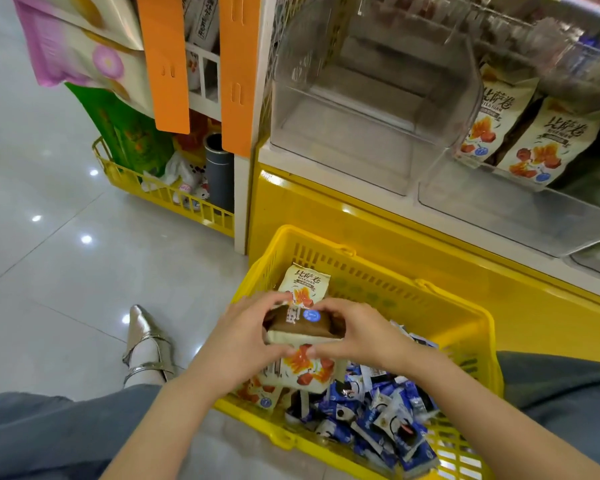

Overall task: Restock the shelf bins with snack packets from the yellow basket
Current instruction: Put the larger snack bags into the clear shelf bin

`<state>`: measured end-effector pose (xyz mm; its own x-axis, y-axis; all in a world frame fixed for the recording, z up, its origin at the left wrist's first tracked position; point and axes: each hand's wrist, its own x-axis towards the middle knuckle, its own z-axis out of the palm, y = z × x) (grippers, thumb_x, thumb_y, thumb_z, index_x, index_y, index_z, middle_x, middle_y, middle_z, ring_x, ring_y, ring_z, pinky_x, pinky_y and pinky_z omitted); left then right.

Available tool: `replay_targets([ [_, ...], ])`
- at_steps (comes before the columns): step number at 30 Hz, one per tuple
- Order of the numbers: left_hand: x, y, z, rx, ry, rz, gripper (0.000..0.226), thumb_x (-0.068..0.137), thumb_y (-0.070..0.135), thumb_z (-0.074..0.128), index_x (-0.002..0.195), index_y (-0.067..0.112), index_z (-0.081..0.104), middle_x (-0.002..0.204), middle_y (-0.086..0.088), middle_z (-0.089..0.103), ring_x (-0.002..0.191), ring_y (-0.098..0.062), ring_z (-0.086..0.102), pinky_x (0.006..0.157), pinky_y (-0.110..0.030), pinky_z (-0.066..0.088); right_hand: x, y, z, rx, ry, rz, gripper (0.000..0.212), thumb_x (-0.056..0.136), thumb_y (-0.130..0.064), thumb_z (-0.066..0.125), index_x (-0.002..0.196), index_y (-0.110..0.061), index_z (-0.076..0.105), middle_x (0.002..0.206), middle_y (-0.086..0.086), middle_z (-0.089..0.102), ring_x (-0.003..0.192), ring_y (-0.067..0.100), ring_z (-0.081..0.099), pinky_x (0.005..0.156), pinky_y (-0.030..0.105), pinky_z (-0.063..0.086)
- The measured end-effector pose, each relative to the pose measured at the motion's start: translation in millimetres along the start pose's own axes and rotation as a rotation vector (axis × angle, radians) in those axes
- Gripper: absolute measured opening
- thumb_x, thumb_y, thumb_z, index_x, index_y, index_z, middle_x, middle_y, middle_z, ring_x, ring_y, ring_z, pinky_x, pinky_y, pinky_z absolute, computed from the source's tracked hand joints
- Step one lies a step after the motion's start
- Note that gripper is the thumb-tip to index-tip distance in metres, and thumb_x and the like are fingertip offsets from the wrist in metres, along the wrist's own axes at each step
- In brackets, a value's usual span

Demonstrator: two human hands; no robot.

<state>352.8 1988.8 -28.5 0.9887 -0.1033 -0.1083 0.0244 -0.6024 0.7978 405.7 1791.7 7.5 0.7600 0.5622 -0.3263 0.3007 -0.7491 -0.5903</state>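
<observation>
The yellow basket (388, 271) stands on the floor against the shelf base. Above its left half, my left hand (243, 341) and my right hand (357, 330) together grip a stack of cream snack packets (305, 329) printed with orange and red pieces. More of these packets lie under the stack, and one stands behind it (303, 282). Small blue and white packets (378, 410) fill the basket's near right part. On the shelf above, a clear bin (371, 109) holds nothing. The clear bin to its right (499, 209) holds several of the cream packets (548, 140).
The yellow shelf base (326, 209) runs behind the basket. At the left, a yellow wire rack (160, 192) holds bags and a grey tube, with orange strips (167, 64) hanging above. My legs flank the basket, and a silver shoe (146, 344) rests on the glossy tile floor.
</observation>
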Motion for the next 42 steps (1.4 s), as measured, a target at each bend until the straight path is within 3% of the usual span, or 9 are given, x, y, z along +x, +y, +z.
replay_targets([
  [3,1,-2,7,-0.085,0.259,-0.11,0.088,0.067,0.035,0.079,0.139,0.031,0.029,0.12,0.02,0.031,0.114,0.002,0.032,0.099,-0.021,0.029,4,6,-1,0.12,0.139,0.123,0.05,0.072,-0.049,0.073,0.113,-0.025,0.056,0.103,-0.008,0.065,0.092,0.01,0.063,0.08,0.03,0.054],
  [7,3,2,6,-0.621,0.157,-0.371,0.092,0.064,0.042,0.077,0.138,0.026,0.027,0.115,0.019,0.048,0.097,0.009,0.05,0.074,-0.006,0.044,8,4,6,0.607,0.266,0.222,0.027,0.083,-0.034,0.067,0.103,-0.02,0.056,0.101,-0.005,0.068,0.087,0.006,0.066,0.069,0.015,0.052],
  [11,3,2,4,-0.805,0.157,-0.434,0.076,0.048,0.05,0.076,0.114,0.035,0.042,0.101,0.017,0.062,0.083,0.003,0.066,0.059,-0.013,0.05,8,2,27,0.975,-0.031,0.245,0.046,0.08,-0.037,0.063,0.121,-0.024,0.049,0.115,-0.006,0.067,0.104,0.008,0.065,0.089,0.026,0.053],
  [14,3,-3,0,-0.899,0.179,-0.496,0.069,0.051,0.038,0.08,0.113,0.025,0.054,0.096,0.005,0.072,0.08,-0.008,0.07,0.06,-0.022,0.055,14,13,25,0.946,-0.189,0.212,0.053,0.083,-0.047,0.055,0.13,-0.024,0.046,0.13,-0.005,0.059,0.119,0.01,0.056,0.102,0.031,0.044],
  [19,7,-8,-7,-0.911,0.214,-0.513,0.06,0.059,0.027,0.082,0.113,0.024,0.057,0.1,0.0,0.072,0.088,-0.018,0.07,0.078,-0.04,0.056,54,51,32,0.578,0.199,0.485,0.07,0.088,-0.04,0.058,0.143,-0.009,0.027,0.148,0.007,0.037,0.129,0.016,0.04,0.101,0.027,0.037],
  [26,6,-11,-11,-0.91,0.248,-0.521,0.07,0.05,0.035,0.082,0.115,0.024,0.058,0.101,0.0,0.072,0.09,-0.021,0.07,0.081,-0.046,0.055,107,79,66,0.822,0.193,0.726,0.055,0.085,-0.033,0.066,0.127,-0.002,0.048,0.124,0.012,0.061,0.106,0.022,0.061,0.08,0.031,0.048],
  [29,6,-14,-10,-0.927,0.252,-0.531,0.069,0.054,0.031,0.082,0.117,0.025,0.056,0.104,-0.002,0.071,0.094,-0.024,0.069,0.085,-0.051,0.053,116,74,74,0.858,0.244,0.735,0.051,0.083,-0.04,0.067,0.115,-0.001,0.057,0.113,0.01,0.065,0.086,0.015,0.062,0.063,0.019,0.047],
  [35,6,-11,-8,-0.928,0.247,-0.521,0.07,0.052,0.031,0.082,0.115,0.03,0.053,0.101,0.002,0.072,0.092,-0.019,0.069,0.086,-0.048,0.053,123,64,68,0.747,0.306,0.755,0.037,0.081,-0.038,0.07,0.091,-0.006,0.055,0.104,0.009,0.062,0.091,0.021,0.054,0.074,0.032,0.042],
  [42,7,9,0,-0.927,0.235,-0.494,0.062,0.064,0.025,0.082,0.118,0.023,0.053,0.107,-0.001,0.07,0.099,-0.02,0.067,0.093,-0.048,0.049,81,56,29,0.659,0.286,0.554,0.038,0.084,-0.021,0.068,0.116,-0.009,0.054,0.112,0.01,0.068,0.081,0.016,0.066,0.065,0.027,0.054],
])
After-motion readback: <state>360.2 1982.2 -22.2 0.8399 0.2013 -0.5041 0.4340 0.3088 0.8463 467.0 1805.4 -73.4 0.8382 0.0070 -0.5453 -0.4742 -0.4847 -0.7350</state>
